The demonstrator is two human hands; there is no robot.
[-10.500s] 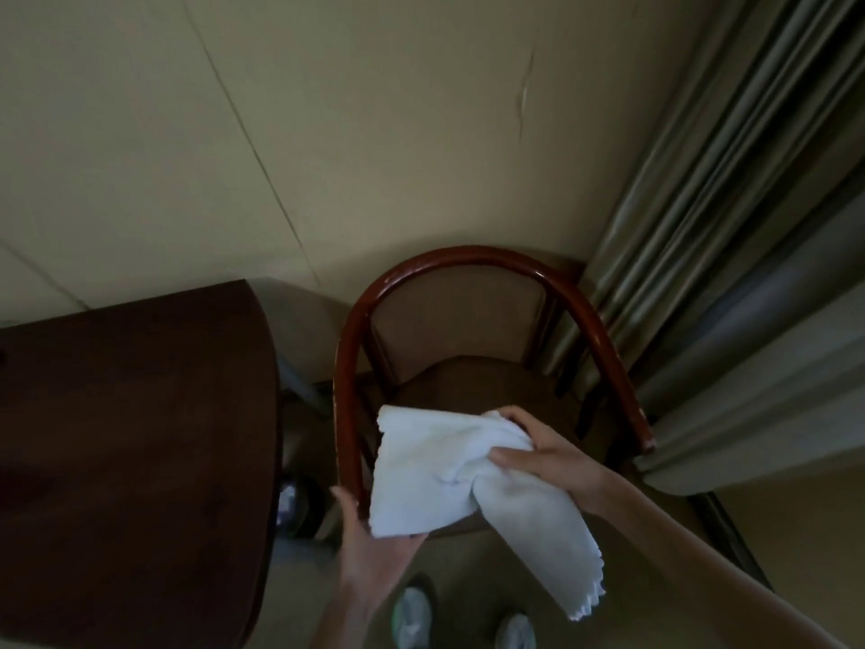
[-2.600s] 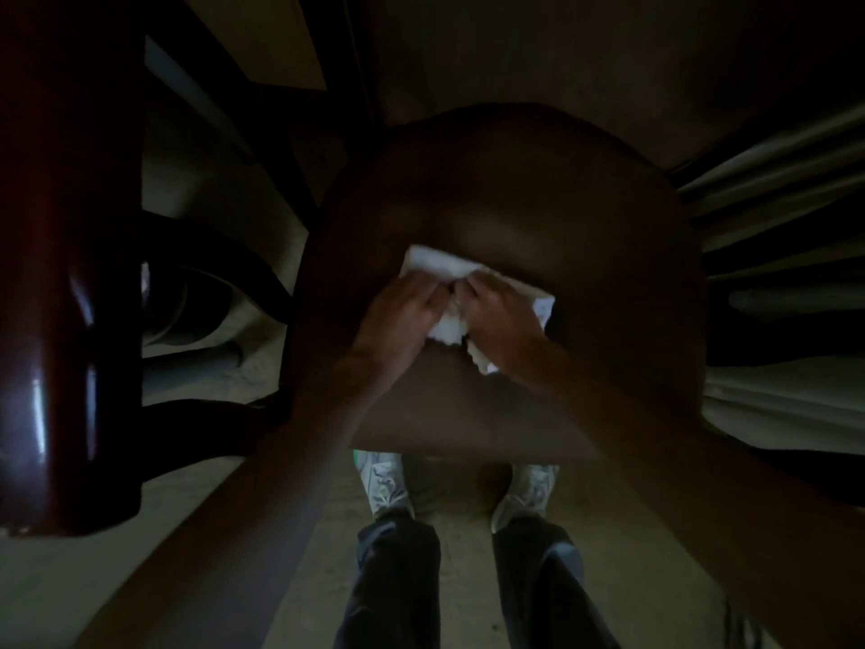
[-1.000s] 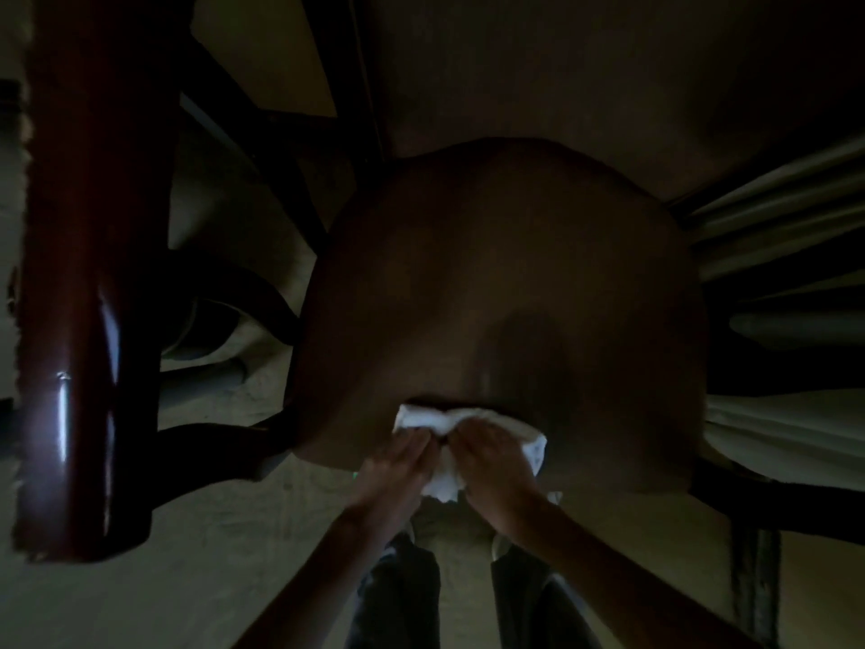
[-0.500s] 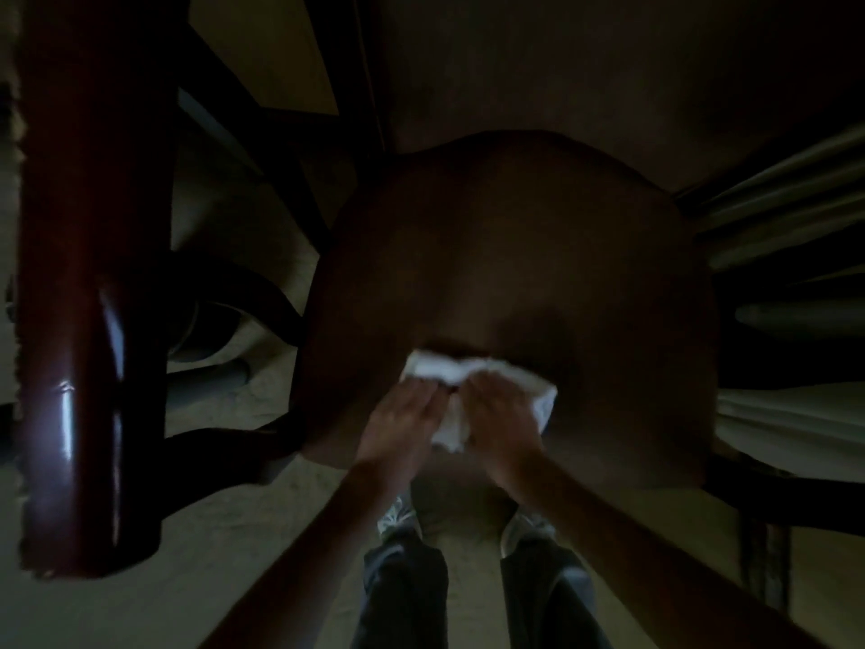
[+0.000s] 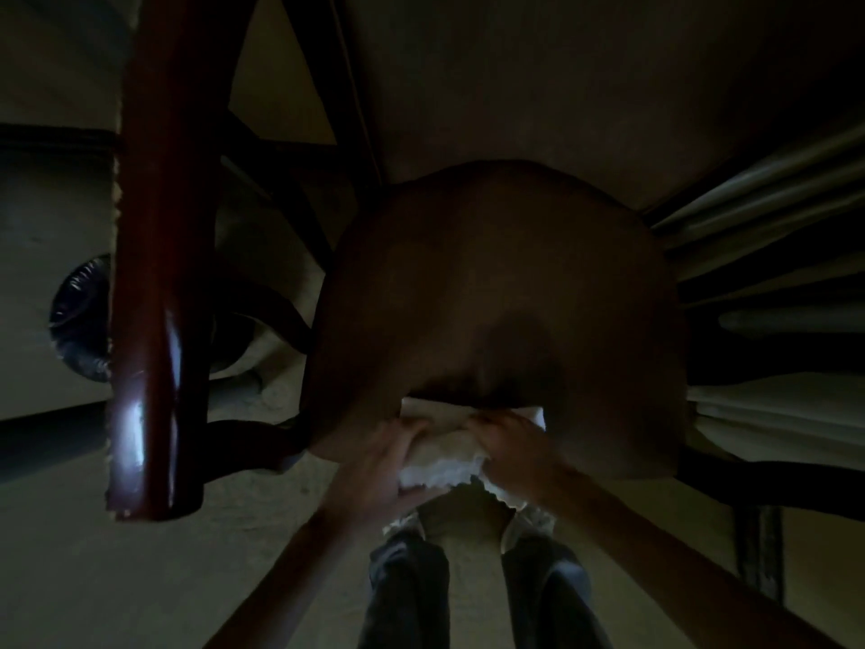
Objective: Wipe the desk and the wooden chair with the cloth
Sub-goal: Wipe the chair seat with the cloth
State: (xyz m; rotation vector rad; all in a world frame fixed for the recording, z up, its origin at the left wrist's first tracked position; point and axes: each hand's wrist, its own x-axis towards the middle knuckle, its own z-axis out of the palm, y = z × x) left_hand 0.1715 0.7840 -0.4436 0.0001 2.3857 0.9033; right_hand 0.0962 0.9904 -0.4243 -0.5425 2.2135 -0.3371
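Cloth [image 5: 442, 463] and both hands are sitting at the front edge of the seat, having slid back toward the person from farther in on the seat half a second ago.

- Wooden chair [image 5: 505, 297]: standing on the floor [image 5: 140, 578]. Its brown seat is filling the middle of the view, and its glossy red armrest [image 5: 154, 297] is running down the left side.
- Curtain [image 5: 772, 203]: hanging in pale folds just beside the chair, on the right.
- Trouser legs [image 5: 407, 597]: showing below the seat.
- Left hand [image 5: 386, 459]: gripping the cloth's left end, fingers curling over it.
- Right hand [image 5: 515, 454]: gripping the right end likewise, close beside the left.
- Cloth: white, bunched, lying on the seat's front edge with its lower hem hanging over the edge between the hands.
- Shoes [image 5: 533, 517]: light-coloured, peeking out under the hands.
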